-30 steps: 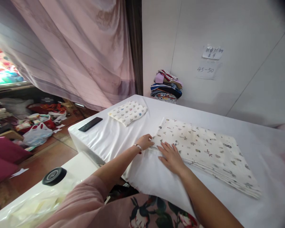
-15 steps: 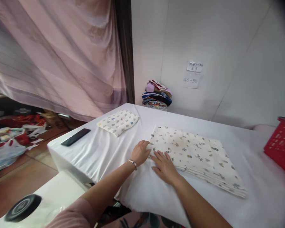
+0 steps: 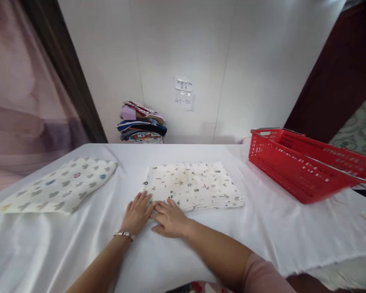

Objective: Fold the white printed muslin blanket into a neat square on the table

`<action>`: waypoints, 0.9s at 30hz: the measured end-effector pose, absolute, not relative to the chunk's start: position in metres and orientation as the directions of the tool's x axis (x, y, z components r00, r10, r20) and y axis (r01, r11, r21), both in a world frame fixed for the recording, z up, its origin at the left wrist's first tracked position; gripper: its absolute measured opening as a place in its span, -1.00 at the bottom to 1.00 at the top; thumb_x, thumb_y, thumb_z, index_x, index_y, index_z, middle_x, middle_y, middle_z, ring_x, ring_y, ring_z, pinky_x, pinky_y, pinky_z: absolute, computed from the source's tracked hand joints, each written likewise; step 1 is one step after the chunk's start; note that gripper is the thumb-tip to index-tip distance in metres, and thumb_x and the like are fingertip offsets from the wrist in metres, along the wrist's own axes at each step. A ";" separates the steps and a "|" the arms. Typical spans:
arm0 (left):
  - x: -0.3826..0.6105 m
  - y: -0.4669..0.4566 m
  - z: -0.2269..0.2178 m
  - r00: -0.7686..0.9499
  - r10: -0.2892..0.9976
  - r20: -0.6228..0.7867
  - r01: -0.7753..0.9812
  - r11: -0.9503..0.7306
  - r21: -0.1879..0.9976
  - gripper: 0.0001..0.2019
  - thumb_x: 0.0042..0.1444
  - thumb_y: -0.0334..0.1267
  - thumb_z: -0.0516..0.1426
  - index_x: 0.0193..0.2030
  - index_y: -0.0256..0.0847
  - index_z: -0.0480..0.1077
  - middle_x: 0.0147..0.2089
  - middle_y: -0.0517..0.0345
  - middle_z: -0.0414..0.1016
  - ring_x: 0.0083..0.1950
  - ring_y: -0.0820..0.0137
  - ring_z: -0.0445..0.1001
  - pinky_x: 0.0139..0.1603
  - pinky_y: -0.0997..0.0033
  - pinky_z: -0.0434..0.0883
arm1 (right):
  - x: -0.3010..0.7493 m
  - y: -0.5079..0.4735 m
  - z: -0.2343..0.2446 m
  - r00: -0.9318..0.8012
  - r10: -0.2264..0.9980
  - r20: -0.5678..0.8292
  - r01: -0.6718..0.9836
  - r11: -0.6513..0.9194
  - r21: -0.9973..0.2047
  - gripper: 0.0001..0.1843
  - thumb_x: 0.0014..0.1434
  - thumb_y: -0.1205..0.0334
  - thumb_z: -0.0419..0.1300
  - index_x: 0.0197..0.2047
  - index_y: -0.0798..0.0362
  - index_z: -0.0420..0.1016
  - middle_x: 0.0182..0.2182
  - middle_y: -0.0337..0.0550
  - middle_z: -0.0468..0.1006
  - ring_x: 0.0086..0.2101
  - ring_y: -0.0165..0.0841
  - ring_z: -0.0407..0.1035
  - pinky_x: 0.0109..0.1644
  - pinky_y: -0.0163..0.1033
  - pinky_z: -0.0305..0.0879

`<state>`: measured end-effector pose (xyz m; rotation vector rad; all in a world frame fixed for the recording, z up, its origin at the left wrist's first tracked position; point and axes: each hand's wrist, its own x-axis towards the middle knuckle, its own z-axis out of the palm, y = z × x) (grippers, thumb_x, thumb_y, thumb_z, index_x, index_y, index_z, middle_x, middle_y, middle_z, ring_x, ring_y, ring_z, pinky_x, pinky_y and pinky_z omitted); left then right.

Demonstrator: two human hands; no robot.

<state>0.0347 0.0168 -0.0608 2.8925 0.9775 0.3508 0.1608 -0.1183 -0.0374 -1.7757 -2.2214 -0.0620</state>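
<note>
A white cloth with small grey and green plant prints (image 3: pixel 192 183) lies folded in layers on the white-covered table (image 3: pixel 201 252). At its near left corner rests my left hand (image 3: pixel 138 212), fingers stretched out and a bracelet on the wrist. My right hand (image 3: pixel 170 219) lies flat beside it, fingers apart along the cloth's near edge, its fingertips close to the left hand. Neither hand is closed around anything. To the left, a second folded cloth with grey mushroom-like shapes (image 3: pixel 64 183) is spread on the table.
A red plastic basket (image 3: pixel 299 175) with metal handles stands on the right of the table. Behind the table's far edge is a pile of folded fabrics (image 3: pixel 143 124) against the wall. Two paper notes (image 3: pixel 183 93) are stuck there. A pink curtain (image 3: pixel 24 101) hangs at left.
My view has swung to the right, bringing the whole red basket in and taking the phone out of sight. Both hands stay at the folded cloth's near left corner.
</note>
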 end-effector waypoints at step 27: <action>0.044 0.019 -0.058 0.723 0.681 0.113 0.651 -0.727 0.219 -0.51 0.16 0.01 -0.14 0.18 -0.12 0.16 0.33 0.11 0.01 0.34 0.25 -0.10 0.25 0.05 0.01 | 0.360 -0.311 -0.029 0.931 0.358 -0.072 0.232 -0.732 -0.641 -0.67 0.18 0.11 -0.02 -0.35 0.14 0.47 -0.40 -0.09 0.54 -0.50 -0.40 0.39 -0.44 -0.33 0.26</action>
